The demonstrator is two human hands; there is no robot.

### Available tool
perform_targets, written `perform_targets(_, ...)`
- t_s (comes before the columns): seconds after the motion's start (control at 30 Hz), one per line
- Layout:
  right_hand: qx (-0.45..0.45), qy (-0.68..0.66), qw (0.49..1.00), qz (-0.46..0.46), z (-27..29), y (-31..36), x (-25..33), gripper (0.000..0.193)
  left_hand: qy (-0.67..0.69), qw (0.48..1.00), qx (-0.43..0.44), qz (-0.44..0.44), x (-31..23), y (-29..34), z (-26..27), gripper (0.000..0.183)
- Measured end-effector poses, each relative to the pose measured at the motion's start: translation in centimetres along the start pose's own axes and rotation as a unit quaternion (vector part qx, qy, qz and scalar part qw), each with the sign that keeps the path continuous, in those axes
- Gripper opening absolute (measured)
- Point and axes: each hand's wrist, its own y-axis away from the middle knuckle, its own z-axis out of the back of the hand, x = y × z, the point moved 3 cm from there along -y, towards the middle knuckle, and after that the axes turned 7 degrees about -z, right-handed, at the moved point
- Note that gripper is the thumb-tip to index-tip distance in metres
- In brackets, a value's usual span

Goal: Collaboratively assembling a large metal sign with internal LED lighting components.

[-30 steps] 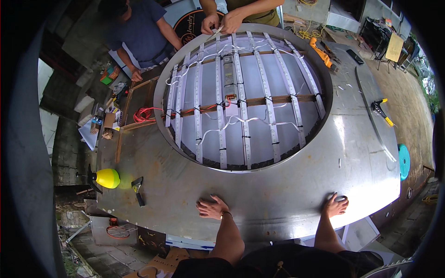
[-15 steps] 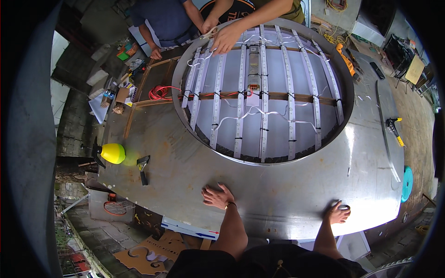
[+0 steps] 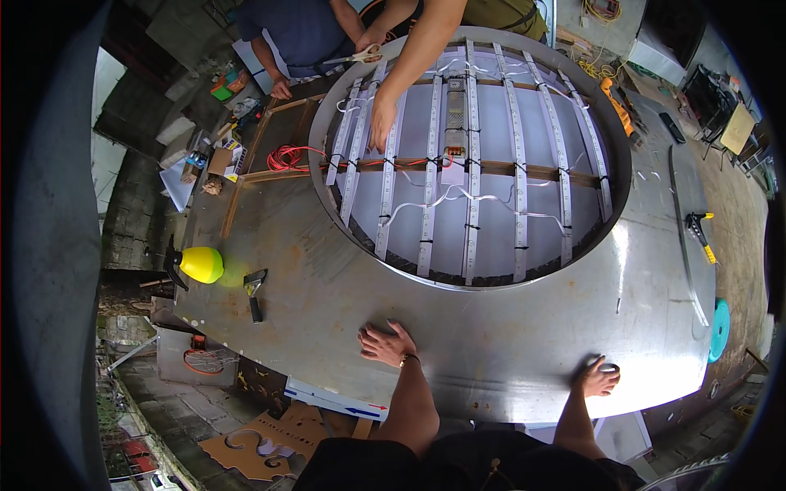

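Left hand: my left hand (image 3: 383, 344) lies flat on the grey metal sheet (image 3: 327, 278), fingers spread wide, holding nothing; I judge it is pressed there to steady the sheet or take my weight.

Right hand: my right hand (image 3: 599, 378) rests near the sheet's near edge, at about 5 o'clock from the ring, fingers curled; it seems cupped over something small, but I cannot tell whether it grips anything.

Sheet: a large metal panel serving as the counter, reaching from my body at 6 o'clock out to the far workers at 12 o'clock.

Ring: a wide round metal frame (image 3: 622, 188) is set in the sheet at 12 o'clock from my hands, well apart from both; neither hand touches it.

Strips: pale light strips (image 3: 473, 164) run in parallel from near to far inside the ring, tied to a wooden crossbar (image 3: 540, 172) with white wires (image 3: 426, 200) looping between them.

Co-worker's hand: another person's hand (image 3: 381, 123) reaches in from 12 o'clock and presses a strip on the ring's left part, probably to seat it.

Scissors: a second co-worker's hand holds scissors (image 3: 359, 57) at the ring's far rim, about 11 o'clock.

Left of sheet: a yellow lamp (image 3: 201, 263) at 9 o'clock and a small scraper (image 3: 255, 286) just beside it, near my left hand but apart from it.

Right of sheet: a long thin metal strip (image 3: 681, 229) and a yellow-handled tool (image 3: 702, 233) at 3 o'clock; a teal disc (image 3: 719, 329) past the edge.

Red cable: coiled red cable (image 3: 286, 157) at 10 o'clock, beside the ring.
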Motion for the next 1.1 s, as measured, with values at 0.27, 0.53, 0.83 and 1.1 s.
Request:
perform_targets(0.27,0.01,0.0,1.0,-0.007,-0.29,-0.04,-0.19,0.081,0.001,1.0,0.008,0.004,-0.12,-0.02,0.18,0.061)
perform_targets(0.53,0.013,-0.003,1.0,-0.006,-0.16,-0.02,-0.06,0.081,-0.038,0.998,-0.042,-0.025,-0.2,-0.03,0.2,0.059)
perform_targets(0.83,0.009,-0.003,1.0,-0.002,0.08,0.02,0.06,0.079,-0.031,0.998,-0.044,-0.023,-0.14,0.01,0.15,0.059)
perform_targets(1.1,0.015,0.009,1.0,-0.006,-0.01,0.0,0.05,0.079,-0.02,0.999,-0.026,-0.016,-0.12,-0.04,0.2,0.058)
